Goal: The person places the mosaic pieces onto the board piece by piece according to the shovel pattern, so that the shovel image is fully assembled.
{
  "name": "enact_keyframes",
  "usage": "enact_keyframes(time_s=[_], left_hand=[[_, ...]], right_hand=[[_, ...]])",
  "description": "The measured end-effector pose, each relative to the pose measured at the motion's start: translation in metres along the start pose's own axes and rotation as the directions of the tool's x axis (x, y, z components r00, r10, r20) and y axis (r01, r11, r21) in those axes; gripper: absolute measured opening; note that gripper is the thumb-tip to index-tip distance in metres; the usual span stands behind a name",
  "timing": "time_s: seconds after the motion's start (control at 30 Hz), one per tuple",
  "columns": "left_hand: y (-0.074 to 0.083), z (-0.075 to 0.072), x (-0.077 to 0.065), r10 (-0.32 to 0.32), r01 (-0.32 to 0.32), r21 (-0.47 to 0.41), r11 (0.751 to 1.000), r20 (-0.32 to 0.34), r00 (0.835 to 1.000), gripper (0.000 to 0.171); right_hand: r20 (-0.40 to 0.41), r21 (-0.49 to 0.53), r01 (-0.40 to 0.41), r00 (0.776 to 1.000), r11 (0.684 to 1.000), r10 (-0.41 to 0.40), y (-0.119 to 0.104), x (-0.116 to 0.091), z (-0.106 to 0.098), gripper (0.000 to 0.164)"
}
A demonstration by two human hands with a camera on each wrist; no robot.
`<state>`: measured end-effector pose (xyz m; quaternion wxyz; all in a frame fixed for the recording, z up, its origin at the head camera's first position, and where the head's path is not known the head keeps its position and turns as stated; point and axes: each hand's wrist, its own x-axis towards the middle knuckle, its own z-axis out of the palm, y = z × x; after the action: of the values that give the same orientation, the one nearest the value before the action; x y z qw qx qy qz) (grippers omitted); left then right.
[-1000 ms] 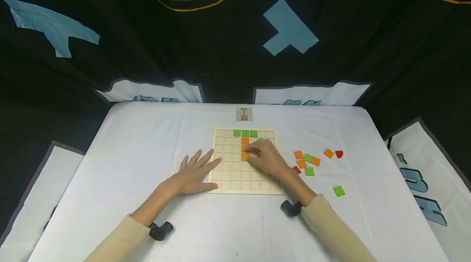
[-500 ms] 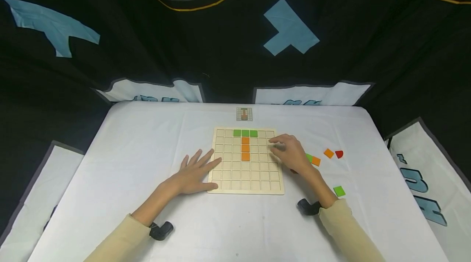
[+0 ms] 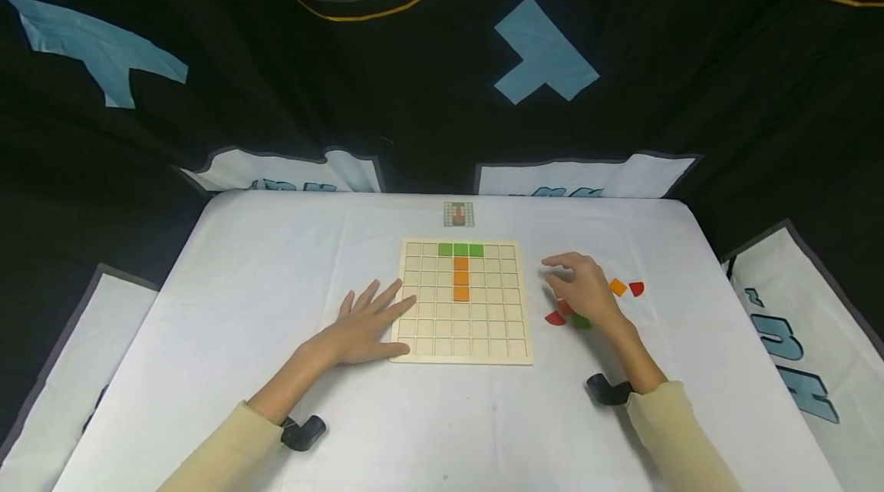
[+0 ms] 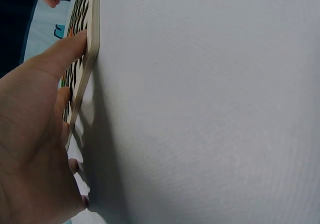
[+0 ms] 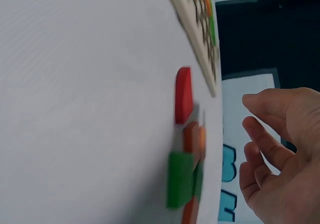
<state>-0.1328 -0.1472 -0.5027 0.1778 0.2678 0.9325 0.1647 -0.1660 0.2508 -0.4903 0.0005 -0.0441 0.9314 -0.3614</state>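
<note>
Left hand (image 3: 362, 329): palm down, fingers extended and spread, index finger and thumb resting on the left margin of the grid board (image 3: 428, 327), nothing grasped. Right hand (image 3: 585, 288): raised over the loose tiles (image 3: 555, 318) right of the board — thumb and forefinger parted, the other fingers loosely bent (nothing between them). The board, roughly square, lies flat mid-table; its orange column (image 3: 460, 279) points lengthwise toward the person, its green row (image 3: 460, 250) crosswise at the far edge.

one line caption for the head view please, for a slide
Left hand touching a grid board set with green tiles and orange tiles, right hand hovering over loose pieces.
</note>
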Motion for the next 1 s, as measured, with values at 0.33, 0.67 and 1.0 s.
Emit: enact_keyframes(time_s=[0.33,0.67,1.0], left_hand=[[-0.001,0.0,-0.001,0.005,-0.005,0.004,1.0,-0.007,1.0,0.082],[-0.001,0.001,-0.001,0.002,-0.002,-0.002,1.0,-0.005,1.0,0.082],[0.0,0.001,-0.001,0.002,-0.002,-0.007,1.0,-0.009,1.0,0.082]], right_hand=[[0.048,-0.033,0.039,0.998,0.999,-0.037,0.019,-0.008,-0.002,0.031],[0.068,-0.023,-0.004,0.998,1.0,0.005,0.027,-0.014,-0.003,0.033],[0.073,-0.012,-0.011,0.997,1.0,0.012,0.033,-0.018,-0.004,0.033]])
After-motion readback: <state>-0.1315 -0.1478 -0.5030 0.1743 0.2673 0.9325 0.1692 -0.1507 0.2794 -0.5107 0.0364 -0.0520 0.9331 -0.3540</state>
